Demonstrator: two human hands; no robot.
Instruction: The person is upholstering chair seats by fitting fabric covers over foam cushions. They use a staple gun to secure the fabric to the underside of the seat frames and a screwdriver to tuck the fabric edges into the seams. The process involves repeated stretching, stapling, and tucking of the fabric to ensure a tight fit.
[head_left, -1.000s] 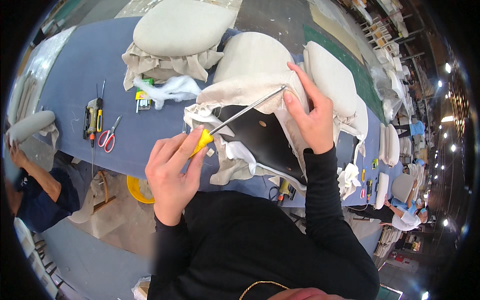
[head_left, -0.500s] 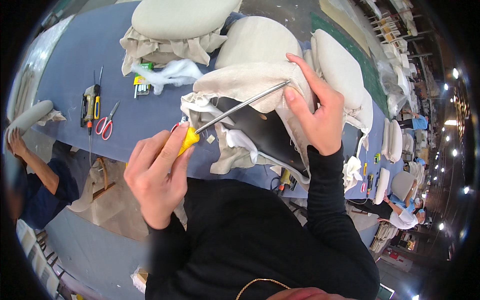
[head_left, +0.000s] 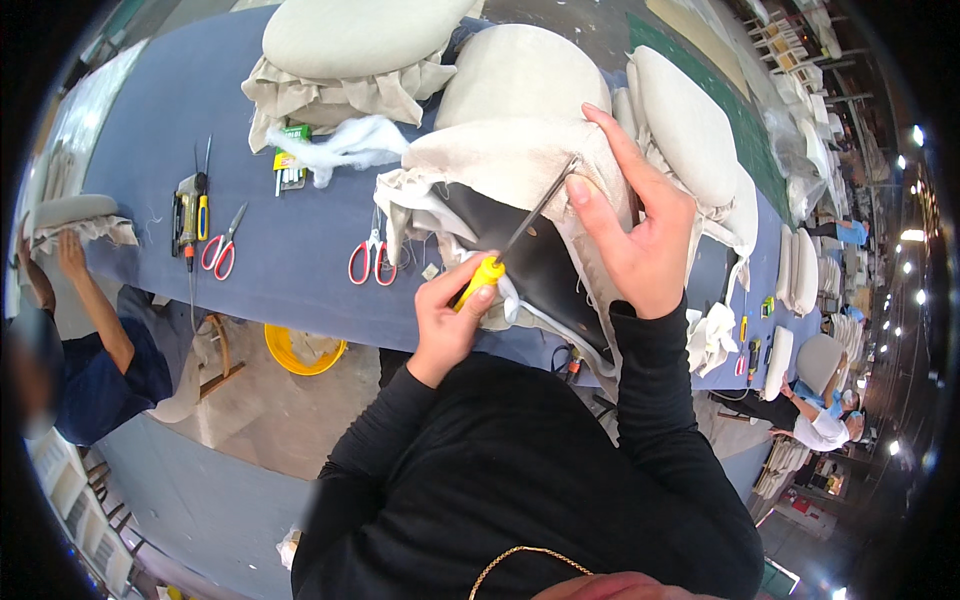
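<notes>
Two hands work on one seat cushion (head_left: 520, 165) that lies on the blue table (head_left: 160, 120), in the middle, close to the person. The left hand (head_left: 447, 315) is closed tight around the yellow handle of a screwdriver (head_left: 510, 240), and its thin metal shaft points up and to the right, with the tip at the cloth edge. The right hand (head_left: 640, 225) is spread wide and lies flat on the pale cloth, pressing it down on the right side of the cushion, thumb near the tool's tip. The cushion looks soft on its padded side but has a hard black board (head_left: 535, 265) underneath, so it likely feels stiff there and not very heavy. The loose cloth is floppy and may slip, so the firm rim where cloth wraps the board seems the best place to hold it. The tool is hard and pointy, so the fat handle is the safe part to grip. Red scissors (head_left: 372, 255) lie just left of the cushion, and more scissors (head_left: 222, 245) lie further left. White fluff (head_left: 345, 145) sits on the far side, near other cushions (head_left: 350, 40). Another person's arm (head_left: 95, 300) reaches up at the far left
</notes>
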